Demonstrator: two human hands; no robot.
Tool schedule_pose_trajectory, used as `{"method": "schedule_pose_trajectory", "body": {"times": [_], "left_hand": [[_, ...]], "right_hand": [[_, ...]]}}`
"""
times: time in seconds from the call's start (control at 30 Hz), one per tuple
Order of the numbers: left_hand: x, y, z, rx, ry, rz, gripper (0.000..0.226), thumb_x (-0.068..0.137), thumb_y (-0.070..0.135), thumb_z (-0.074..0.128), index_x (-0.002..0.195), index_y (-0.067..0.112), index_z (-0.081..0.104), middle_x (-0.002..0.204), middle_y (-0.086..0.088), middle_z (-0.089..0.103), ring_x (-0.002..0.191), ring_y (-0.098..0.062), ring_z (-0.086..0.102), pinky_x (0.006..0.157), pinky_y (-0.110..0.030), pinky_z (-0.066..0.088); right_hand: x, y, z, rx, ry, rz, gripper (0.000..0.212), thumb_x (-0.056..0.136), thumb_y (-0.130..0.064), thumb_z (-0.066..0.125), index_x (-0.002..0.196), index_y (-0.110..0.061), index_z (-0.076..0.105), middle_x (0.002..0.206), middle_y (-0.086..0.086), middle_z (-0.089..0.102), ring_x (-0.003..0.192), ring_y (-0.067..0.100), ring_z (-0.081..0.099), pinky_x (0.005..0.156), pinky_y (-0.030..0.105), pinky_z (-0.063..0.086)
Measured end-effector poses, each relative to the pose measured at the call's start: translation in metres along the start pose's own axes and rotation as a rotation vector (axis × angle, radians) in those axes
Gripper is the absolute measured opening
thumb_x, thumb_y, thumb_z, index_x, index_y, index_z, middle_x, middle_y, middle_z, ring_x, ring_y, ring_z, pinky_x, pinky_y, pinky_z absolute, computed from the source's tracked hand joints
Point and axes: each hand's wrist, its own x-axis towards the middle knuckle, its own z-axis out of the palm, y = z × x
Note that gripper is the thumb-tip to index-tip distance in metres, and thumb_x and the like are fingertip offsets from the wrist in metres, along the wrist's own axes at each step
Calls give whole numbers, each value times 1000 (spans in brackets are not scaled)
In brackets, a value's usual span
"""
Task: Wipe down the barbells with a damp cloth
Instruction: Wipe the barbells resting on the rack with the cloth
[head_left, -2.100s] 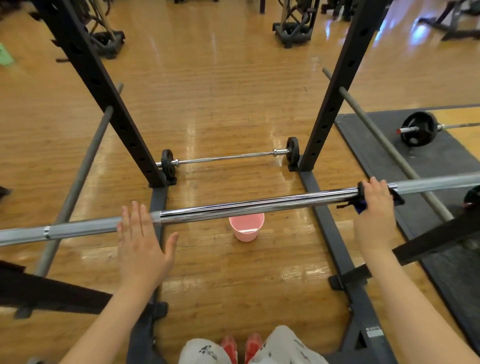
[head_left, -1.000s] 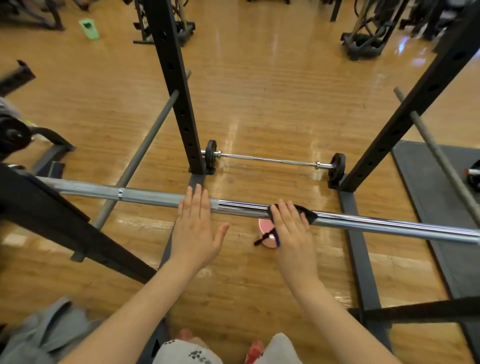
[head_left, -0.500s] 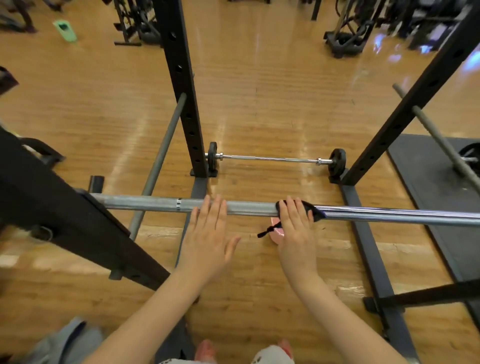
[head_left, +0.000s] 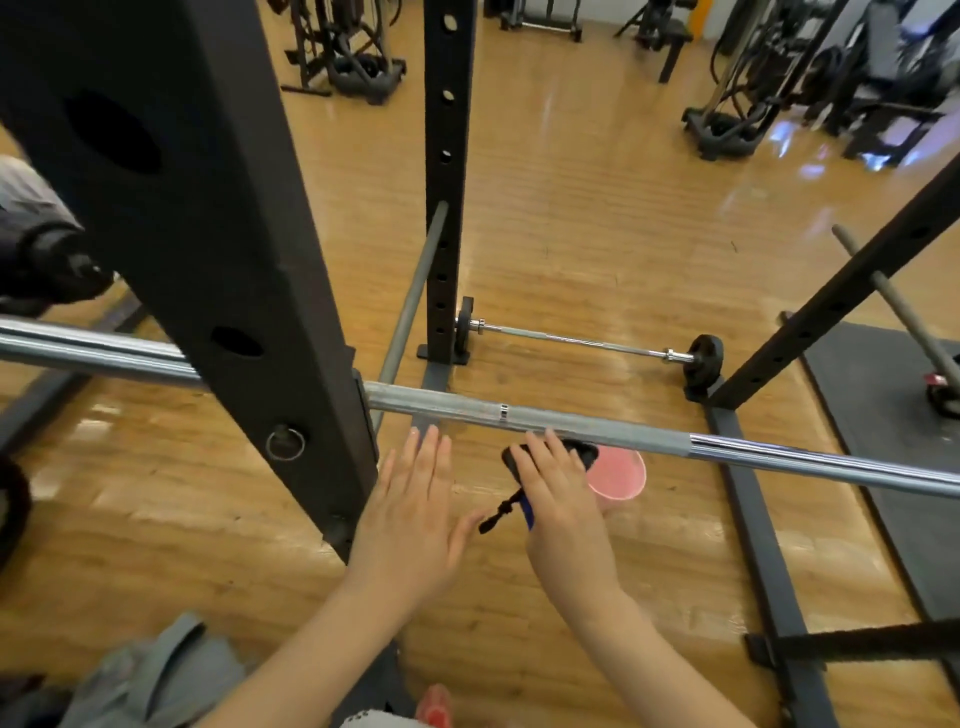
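Observation:
A long steel barbell (head_left: 550, 418) lies across the squat rack in front of me, running from the left edge to the right edge. My right hand (head_left: 563, 506) grips a dark cloth (head_left: 584, 451) against the bar's near underside, on its grey knurled part. A short black cord and a blue bit hang from the cloth below my fingers. My left hand (head_left: 415, 512) is flat with straight fingers, its tips just short of the bar, next to the near rack post. A second, smaller barbell (head_left: 582, 341) with small black plates lies on the floor behind.
A pink bucket (head_left: 623, 480) stands on the wooden floor under the bar, right of my right hand. The near black rack upright (head_left: 218, 270) fills the left. Other uprights (head_left: 447, 182) and a grey safety bar (head_left: 410, 306) stand behind. A black mat (head_left: 883, 415) lies at the right.
My right hand slid the cloth left along the bar from the right end to the left knurled part, then drew slightly toward me. My left hand moved left too, and my view swung left.

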Motion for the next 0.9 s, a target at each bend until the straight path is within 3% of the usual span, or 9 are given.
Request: {"method": "schedule_pose_trajectory", "body": {"times": [0.13,0.23,0.43,0.57,0.67,0.77,0.9], "left_hand": [[-29,-19,-8,-4,41,-74,71,92,51,26,140,-1,36,143,-18,46,135,-31,37,110,-40,19],[-49,-26,-18,-25,34,-65,69,99,52,7,141,1,29,144,-18,45,136,-29,31,112,-38,11],[-71,-54,-34,-9,58,-23,71,98,54,5,139,2,32,142,-17,47,135,-28,30,113,-36,8],[-86,-94,-38,-26,26,37,76,99,54,9,135,-2,46,140,-18,49,134,-29,33,110,-39,15],[-95,-135,-44,-15,33,71,78,99,54,10,136,-3,47,142,-19,47,134,-29,33,111,-38,14],[-100,-183,-48,-8,46,48,74,99,51,15,137,-4,45,144,-19,43,136,-29,30,111,-37,13],[-99,-231,-53,-4,66,-13,71,94,50,29,137,-4,46,142,-20,45,135,-28,30,112,-37,12]], "right_hand": [[6,-28,1,10,-60,-91,81,52,18,79,125,-4,56,131,15,57,128,33,45,102,54,27],[7,-47,-5,-15,-79,-141,80,48,15,80,123,-3,60,129,16,58,124,35,50,100,54,32],[6,-85,-10,-4,-139,-128,84,42,12,84,122,-3,62,125,15,61,117,33,58,90,52,50],[10,-122,-11,-11,-176,-152,86,41,4,85,123,-6,61,122,10,63,113,29,59,97,43,40],[17,-156,0,42,-173,-155,74,58,2,71,128,-10,54,125,7,61,118,23,50,101,37,41],[28,-200,16,73,-160,-174,54,76,-11,38,130,-14,44,128,5,59,122,20,44,105,35,32],[52,-246,34,107,-148,-239,53,77,-13,34,129,-12,44,130,6,58,125,20,39,107,34,25]]}}
